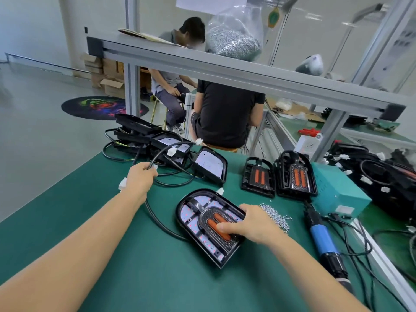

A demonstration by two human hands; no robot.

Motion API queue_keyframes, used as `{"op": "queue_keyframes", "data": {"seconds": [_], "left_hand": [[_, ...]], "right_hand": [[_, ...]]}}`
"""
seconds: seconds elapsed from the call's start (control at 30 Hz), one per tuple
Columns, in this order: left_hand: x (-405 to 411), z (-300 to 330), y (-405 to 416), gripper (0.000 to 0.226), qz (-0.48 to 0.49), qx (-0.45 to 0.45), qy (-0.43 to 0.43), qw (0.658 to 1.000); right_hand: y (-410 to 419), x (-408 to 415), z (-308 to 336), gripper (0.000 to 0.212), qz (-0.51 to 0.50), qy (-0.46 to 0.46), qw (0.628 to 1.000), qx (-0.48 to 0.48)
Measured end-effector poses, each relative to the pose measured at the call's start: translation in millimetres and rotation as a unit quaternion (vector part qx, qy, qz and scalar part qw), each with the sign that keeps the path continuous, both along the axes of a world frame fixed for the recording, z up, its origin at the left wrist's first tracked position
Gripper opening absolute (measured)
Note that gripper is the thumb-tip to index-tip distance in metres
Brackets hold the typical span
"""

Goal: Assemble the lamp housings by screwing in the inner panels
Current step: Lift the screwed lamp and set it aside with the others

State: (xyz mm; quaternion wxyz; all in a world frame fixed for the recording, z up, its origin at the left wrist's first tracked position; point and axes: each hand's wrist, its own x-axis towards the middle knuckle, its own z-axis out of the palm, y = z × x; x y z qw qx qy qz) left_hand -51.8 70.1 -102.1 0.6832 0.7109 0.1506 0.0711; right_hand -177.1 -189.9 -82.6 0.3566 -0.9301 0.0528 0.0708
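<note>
Fingers of your left hand [140, 176] are curling around a black cable [162, 154]; your right hand [252, 222] is gripping the lamp housing [195, 212] beside the screws [275, 216].

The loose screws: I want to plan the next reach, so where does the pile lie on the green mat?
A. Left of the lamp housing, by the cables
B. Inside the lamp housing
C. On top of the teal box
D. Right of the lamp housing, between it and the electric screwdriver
D: the loose screws lie on the mat just right of the lamp housing, with the electric screwdriver farther right.
</note>
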Motion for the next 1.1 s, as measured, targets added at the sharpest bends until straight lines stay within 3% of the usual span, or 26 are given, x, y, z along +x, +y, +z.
{"op": "queue_keyframes", "data": {"seconds": [0.17, 0.37, 0.47, 0.63, 0.87, 0.93, 1.03, 1.1], "left_hand": [[-5, 12, -9, 0.012, 0.019, 0.029, -0.104, 0.994], [-31, 33, -18, 0.017, -0.065, 0.119, -0.251, 0.958], [-42, 41, -18, 0.023, -0.08, 0.11, -0.289, 0.948], [-62, 43, -12, 0.024, -0.09, 0.051, -0.324, 0.94], [-85, 48, -3, 0.011, -0.228, 0.179, -0.335, 0.896], [-87, 53, -1, 0.004, -0.265, 0.199, -0.33, 0.884], [-87, 58, -1, 0.017, -0.3, 0.221, -0.322, 0.87], [-89, 61, -2, 0.008, -0.313, 0.2, -0.322, 0.871]], "right_hand": [[4, -4, 4, 0.045, 0.007, -0.021, 1.0, -0.005], [10, -16, 5, 0.051, 0.038, -0.076, 0.996, 0.001], [10, -21, 4, 0.049, 0.039, -0.099, 0.994, 0.02], [7, -25, 4, 0.049, 0.041, -0.106, 0.992, 0.062], [18, -29, 11, 0.049, 0.127, -0.167, 0.977, -0.022], [24, -27, 13, 0.052, 0.176, -0.203, 0.961, -0.057], [31, -24, 18, 0.054, 0.229, -0.231, 0.941, -0.089], [35, -22, 22, 0.055, 0.253, -0.222, 0.937, -0.094]]}}
